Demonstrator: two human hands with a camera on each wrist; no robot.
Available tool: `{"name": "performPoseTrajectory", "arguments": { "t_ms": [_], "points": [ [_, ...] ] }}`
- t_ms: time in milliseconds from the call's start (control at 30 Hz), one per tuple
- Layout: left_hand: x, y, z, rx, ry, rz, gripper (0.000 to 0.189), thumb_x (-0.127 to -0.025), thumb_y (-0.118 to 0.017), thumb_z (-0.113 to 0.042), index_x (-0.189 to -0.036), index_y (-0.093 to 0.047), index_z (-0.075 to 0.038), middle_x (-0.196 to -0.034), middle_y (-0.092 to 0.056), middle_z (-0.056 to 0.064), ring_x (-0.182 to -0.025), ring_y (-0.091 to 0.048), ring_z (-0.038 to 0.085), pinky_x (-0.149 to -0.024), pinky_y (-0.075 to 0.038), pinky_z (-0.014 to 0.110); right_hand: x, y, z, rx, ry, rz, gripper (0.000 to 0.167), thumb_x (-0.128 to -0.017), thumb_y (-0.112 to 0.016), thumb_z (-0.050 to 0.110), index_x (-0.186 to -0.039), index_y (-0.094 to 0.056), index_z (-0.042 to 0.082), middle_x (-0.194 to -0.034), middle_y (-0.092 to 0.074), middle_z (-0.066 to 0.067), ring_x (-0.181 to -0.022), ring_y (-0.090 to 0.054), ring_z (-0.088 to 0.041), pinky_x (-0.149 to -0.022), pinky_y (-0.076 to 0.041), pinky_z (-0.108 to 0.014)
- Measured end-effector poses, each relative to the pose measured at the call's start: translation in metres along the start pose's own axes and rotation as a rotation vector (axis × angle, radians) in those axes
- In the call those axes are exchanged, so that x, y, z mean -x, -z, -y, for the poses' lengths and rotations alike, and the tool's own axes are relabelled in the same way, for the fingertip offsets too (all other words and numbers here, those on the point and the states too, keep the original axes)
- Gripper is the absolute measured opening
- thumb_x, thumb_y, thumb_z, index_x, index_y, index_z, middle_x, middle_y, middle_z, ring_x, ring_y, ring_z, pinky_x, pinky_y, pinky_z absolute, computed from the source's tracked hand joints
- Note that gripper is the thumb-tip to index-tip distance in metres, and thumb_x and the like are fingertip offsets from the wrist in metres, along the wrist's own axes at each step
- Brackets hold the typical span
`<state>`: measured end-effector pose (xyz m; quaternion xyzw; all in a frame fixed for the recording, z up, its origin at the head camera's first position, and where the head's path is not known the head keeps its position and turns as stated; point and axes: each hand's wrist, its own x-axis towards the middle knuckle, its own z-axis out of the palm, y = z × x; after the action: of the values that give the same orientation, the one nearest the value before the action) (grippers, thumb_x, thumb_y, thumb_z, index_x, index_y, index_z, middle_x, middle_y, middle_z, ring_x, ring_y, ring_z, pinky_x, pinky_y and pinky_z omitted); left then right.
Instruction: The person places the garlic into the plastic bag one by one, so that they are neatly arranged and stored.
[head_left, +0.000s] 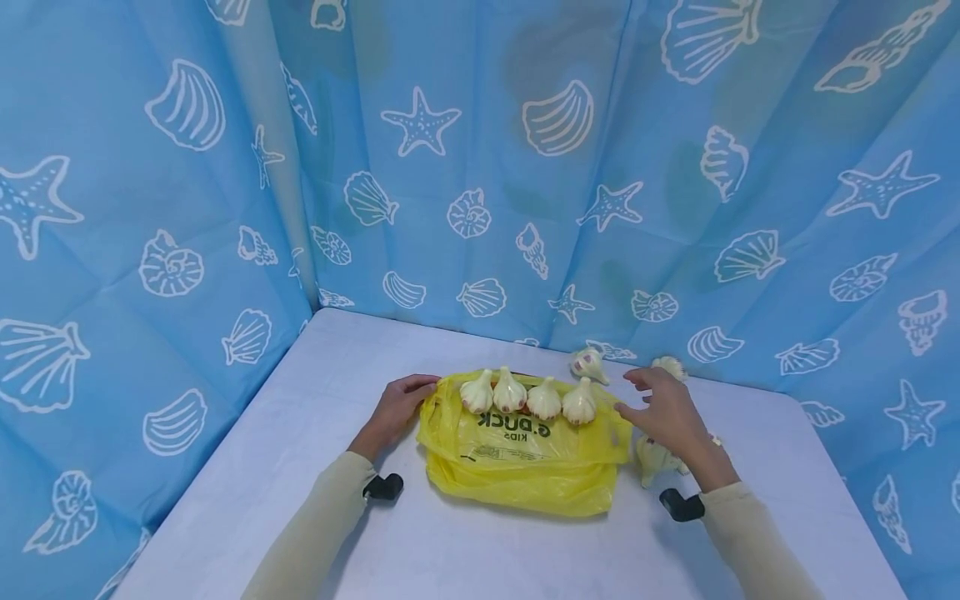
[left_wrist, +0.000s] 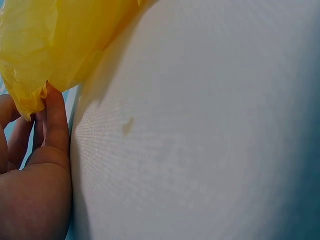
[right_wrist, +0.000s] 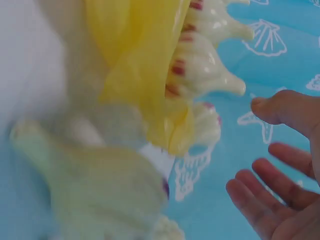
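A yellow plastic bag with dark printing lies across the table, and several white garlic bulbs sit in a row along its far edge. At the bag's left end my left hand pinches a gathered corner of the plastic, which shows between thumb and fingers in the left wrist view. My right hand hovers by the bag's right end, fingers spread and holding nothing. In the right wrist view its thumb points toward a purple-marked garlic bulb at the bag's edge. Another garlic bulb lies partly hidden beneath the right hand.
Behind the bag's right end lies a loose garlic bulb, with another bulb beyond the right hand. A white-covered table carries everything. Blue shell-patterned curtains hang along its back and left sides.
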<state>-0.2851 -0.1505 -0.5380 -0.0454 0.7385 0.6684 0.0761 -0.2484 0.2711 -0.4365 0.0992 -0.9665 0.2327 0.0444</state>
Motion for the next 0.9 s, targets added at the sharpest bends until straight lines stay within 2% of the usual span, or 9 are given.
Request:
{"name": "performPoseTrajectory", "arguments": {
  "t_ms": [133,233,433,500,700,900],
  "points": [
    [-0.001,0.000,0.002,0.003,0.002,-0.004,0.024,-0.098,-0.060,-0.023,-0.119,-0.069,-0.015,-0.124,-0.062,0.003,-0.112,-0.057,0.020,-0.099,-0.048,0.035,0.006,0.011,-0.008,0.074,0.063,0.048,0.052,-0.084,-0.075,0.021,-0.131,-0.057,0.007,-0.123,-0.056,-0.016,-0.104,-0.059,-0.037,-0.083,-0.055,-0.050],
    [-0.003,0.001,0.004,0.000,-0.004,-0.003,0.024,-0.097,-0.061,-0.024,-0.118,-0.069,-0.016,-0.124,-0.063,0.002,-0.112,-0.057,0.020,-0.099,-0.047,0.036,0.010,0.019,-0.013,0.122,0.080,0.088,0.052,-0.085,-0.074,0.020,-0.132,-0.056,0.008,-0.130,-0.053,-0.016,-0.106,-0.058,-0.037,-0.083,-0.055,-0.051],
    [-0.004,0.001,0.005,-0.014,-0.011,0.000,0.023,-0.097,-0.061,-0.025,-0.117,-0.070,-0.017,-0.123,-0.063,0.001,-0.112,-0.057,0.020,-0.099,-0.047,0.036,0.019,0.033,-0.022,0.231,0.092,0.161,0.053,-0.081,-0.077,0.016,-0.130,-0.058,0.008,-0.138,-0.049,-0.023,-0.123,-0.045,-0.044,-0.094,-0.044,-0.062],
    [-0.004,0.001,0.005,-0.014,-0.010,0.001,0.023,-0.097,-0.061,-0.025,-0.117,-0.069,-0.017,-0.123,-0.063,0.001,-0.112,-0.057,0.020,-0.099,-0.047,0.036,0.022,0.035,-0.028,0.263,0.118,0.171,0.052,-0.078,-0.079,0.012,-0.126,-0.061,0.008,-0.135,-0.051,-0.023,-0.124,-0.044,-0.045,-0.094,-0.043,-0.062],
    [-0.003,-0.001,0.004,-0.007,-0.014,0.012,0.023,-0.098,-0.060,-0.025,-0.118,-0.069,-0.017,-0.123,-0.062,0.001,-0.112,-0.057,0.020,-0.099,-0.048,0.035,0.034,0.037,-0.048,0.373,0.201,0.195,0.051,-0.068,-0.083,-0.001,-0.116,-0.068,0.009,-0.119,-0.061,-0.017,-0.111,-0.054,-0.039,-0.086,-0.052,-0.054],
    [-0.003,0.000,0.004,0.005,-0.018,0.006,0.023,-0.098,-0.060,-0.024,-0.117,-0.069,-0.016,-0.123,-0.063,0.001,-0.110,-0.058,0.020,-0.098,-0.048,0.035,0.044,0.039,-0.058,0.429,0.200,0.270,0.056,-0.060,-0.083,-0.009,-0.111,-0.070,0.012,-0.115,-0.062,-0.015,-0.109,-0.056,-0.039,-0.085,-0.052,-0.054]
  ]
}}
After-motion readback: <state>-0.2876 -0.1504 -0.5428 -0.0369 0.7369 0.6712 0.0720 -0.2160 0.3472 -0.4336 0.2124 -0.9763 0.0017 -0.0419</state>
